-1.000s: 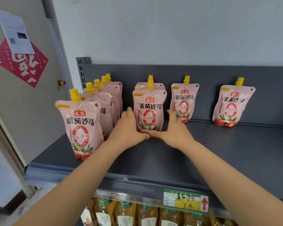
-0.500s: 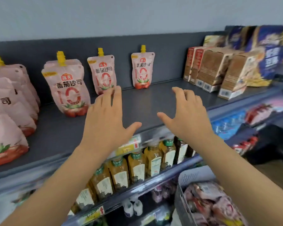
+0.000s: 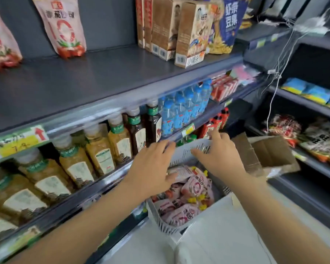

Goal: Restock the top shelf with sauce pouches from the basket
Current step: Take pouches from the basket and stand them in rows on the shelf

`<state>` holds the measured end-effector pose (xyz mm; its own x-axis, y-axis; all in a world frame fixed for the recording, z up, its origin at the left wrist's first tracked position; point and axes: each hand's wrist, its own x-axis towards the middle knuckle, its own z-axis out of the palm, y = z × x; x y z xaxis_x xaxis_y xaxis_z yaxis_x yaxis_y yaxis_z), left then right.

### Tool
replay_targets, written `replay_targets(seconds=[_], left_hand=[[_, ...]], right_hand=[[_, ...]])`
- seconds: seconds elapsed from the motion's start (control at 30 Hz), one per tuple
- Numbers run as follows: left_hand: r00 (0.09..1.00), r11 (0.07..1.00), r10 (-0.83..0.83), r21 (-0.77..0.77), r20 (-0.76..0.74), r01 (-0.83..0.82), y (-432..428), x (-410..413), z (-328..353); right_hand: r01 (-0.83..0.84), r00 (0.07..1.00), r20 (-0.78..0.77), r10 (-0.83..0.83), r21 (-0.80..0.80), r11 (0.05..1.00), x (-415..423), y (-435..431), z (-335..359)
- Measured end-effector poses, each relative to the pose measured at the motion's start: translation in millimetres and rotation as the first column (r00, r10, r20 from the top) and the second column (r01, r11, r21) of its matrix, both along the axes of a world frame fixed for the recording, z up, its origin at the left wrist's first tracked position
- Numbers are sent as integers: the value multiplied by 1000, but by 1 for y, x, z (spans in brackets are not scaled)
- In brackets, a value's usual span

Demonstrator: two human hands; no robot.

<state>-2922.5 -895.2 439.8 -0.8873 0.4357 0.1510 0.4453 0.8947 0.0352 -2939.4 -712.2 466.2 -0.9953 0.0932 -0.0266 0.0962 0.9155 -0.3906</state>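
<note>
Fingers spread, left hand and right hand hang above sauce pouches in the basket.

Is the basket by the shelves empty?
No, the basket holds a heap of pink sauce pouches with yellow caps.

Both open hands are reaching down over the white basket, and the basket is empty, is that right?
Not quite. The head view shows the white basket holding pink sauce pouches with yellow caps. Both the left hand and right hand are open, reaching over it.
</note>
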Motion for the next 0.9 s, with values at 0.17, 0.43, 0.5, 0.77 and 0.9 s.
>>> replay_targets(seconds=[0.17,0.43,0.5,0.77,0.9], left_hand=[[971,996,87,-47,221,-79,37,-43,-59],[843,954,291,-75,453,-289,67,-80,-130],[812,944,323,-103,486,-313,69,-79,-142],[742,924,379,-184,554,-335,63,-88,-179],[732,923,380,-184,565,-338,67,-92,-193]], right_hand=[[48,953,304,-9,-121,992,-56,44,-71],[428,690,706,-156,-226,875,-117,64,-187],[482,615,777,-132,-238,843,-122,65,-215],[612,466,870,-161,-186,768,-134,48,-276],[702,419,848,-324,-77,708,-130,51,-290]])
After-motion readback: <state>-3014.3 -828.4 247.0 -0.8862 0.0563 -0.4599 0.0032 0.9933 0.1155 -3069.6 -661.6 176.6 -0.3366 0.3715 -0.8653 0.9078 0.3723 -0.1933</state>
